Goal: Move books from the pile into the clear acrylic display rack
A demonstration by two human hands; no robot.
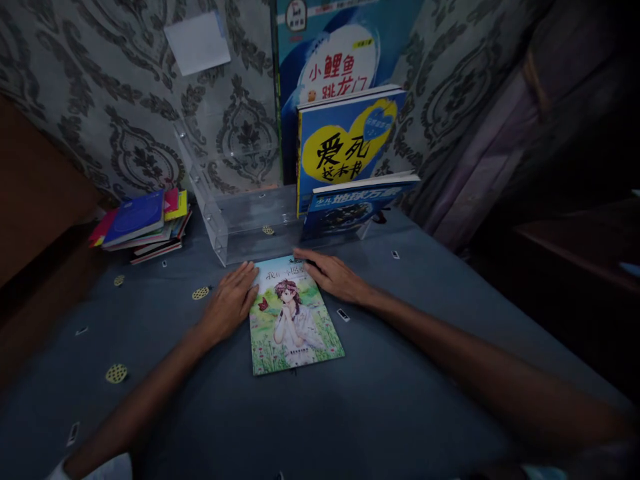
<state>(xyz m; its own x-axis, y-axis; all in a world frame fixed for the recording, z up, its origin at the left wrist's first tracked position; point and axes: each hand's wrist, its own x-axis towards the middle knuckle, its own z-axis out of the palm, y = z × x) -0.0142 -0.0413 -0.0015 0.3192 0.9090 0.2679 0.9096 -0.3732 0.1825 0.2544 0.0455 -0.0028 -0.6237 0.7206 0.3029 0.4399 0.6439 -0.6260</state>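
A thin illustrated book (pixel 295 320) lies flat, its cover showing a figure with clasped hands in a flowery meadow. My left hand (pixel 230 303) rests at the book's upper left edge, fingers stretched forward and thumb by the cover. At the upper right corner is my right hand (pixel 335 275), its fingers extended along the top edge and its thumb near the cover. Neither hand is wrapped round the book. Just beyond stands a clear acrylic rack (pixel 215 233). Its right side holds a blue book with a yellow heart (pixel 345 150), a front blue book (pixel 350 207) and a tall book (pixel 340 40) behind.
Dark blue cloth (pixel 400 400) with small printed patches covers the surface. A pile of books (pixel 140 223) lies left of the rack. Patterned wall covering (pixel 145 147) rises behind, bearing a white card (pixel 197 43). A pale curtain (pixel 480 140) hangs at the right.
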